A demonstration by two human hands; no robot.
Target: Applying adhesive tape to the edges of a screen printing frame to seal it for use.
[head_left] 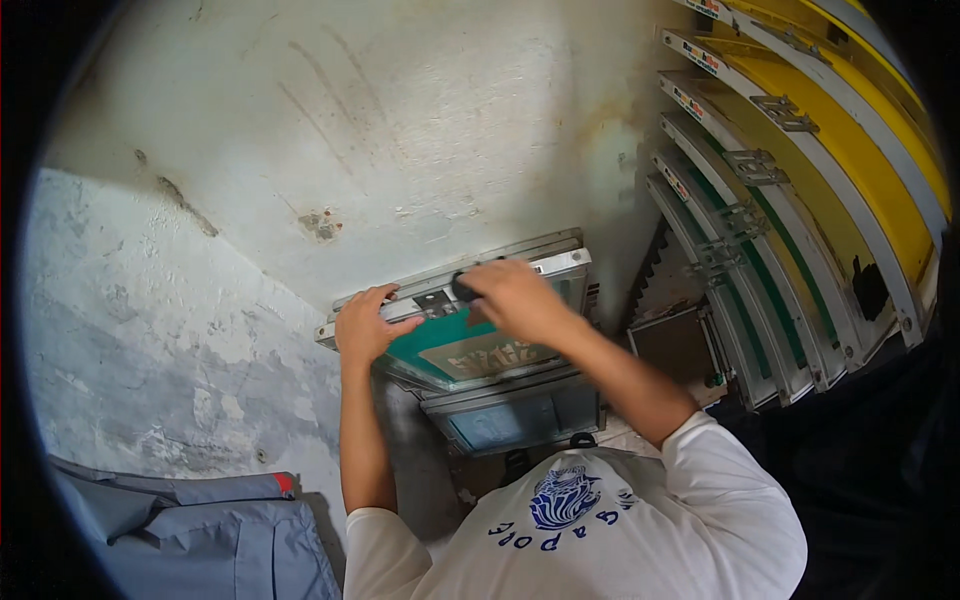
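Note:
A metal-framed printing screen with teal-green mesh [440, 340] leans against the rough white wall, with more frames stacked behind and below it. My left hand [366, 322] grips the top bar of this frame near its left end. My right hand [510, 295] is closed on a small black knob or clamp [462, 288] at the middle of the same top bar. A lower frame with grey-blue mesh [515, 418] stands in front, near my chest.
A row of several larger screens with yellow and green mesh [800, 200] leans in a rack at the right. A grey garment or bag [210, 530] lies at the lower left. The cracked white wall [300, 150] fills the background.

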